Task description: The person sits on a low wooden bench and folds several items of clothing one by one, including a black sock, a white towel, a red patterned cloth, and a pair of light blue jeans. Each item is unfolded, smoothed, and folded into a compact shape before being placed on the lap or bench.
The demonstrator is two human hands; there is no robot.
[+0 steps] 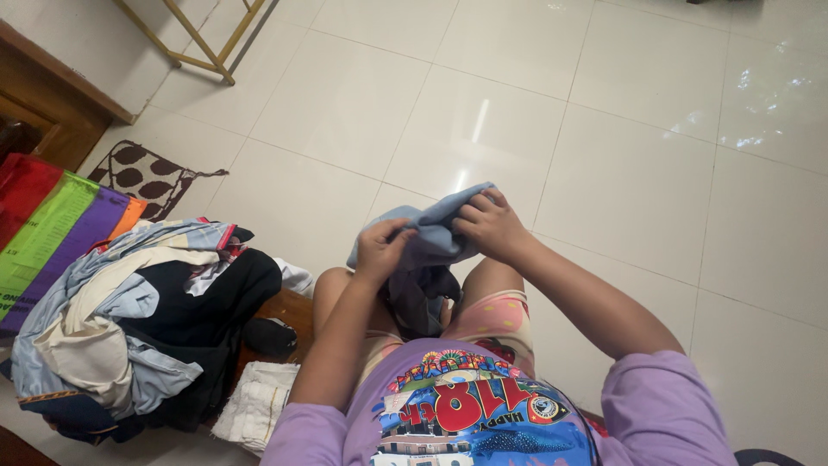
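Observation:
Both my hands hold a light blue-grey garment (pixel 429 235) bunched up over my knees. My left hand (pixel 380 250) grips its left side with the fingers curled into the cloth. My right hand (pixel 491 226) pinches the upper right edge. The lower part of the garment hangs down dark between my legs. I am seated, in a purple printed shirt and pink patterned shorts.
A heap of mixed clothes (pixel 129 319), pale blue, cream and black, lies on a low wooden seat at my left. A folded white cloth (pixel 255 404) sits below it. A striped multicoloured fabric (pixel 52 233) and a brown-spotted mat (pixel 147 177) lie further left. The floor has glossy white tiles (pixel 638 173).

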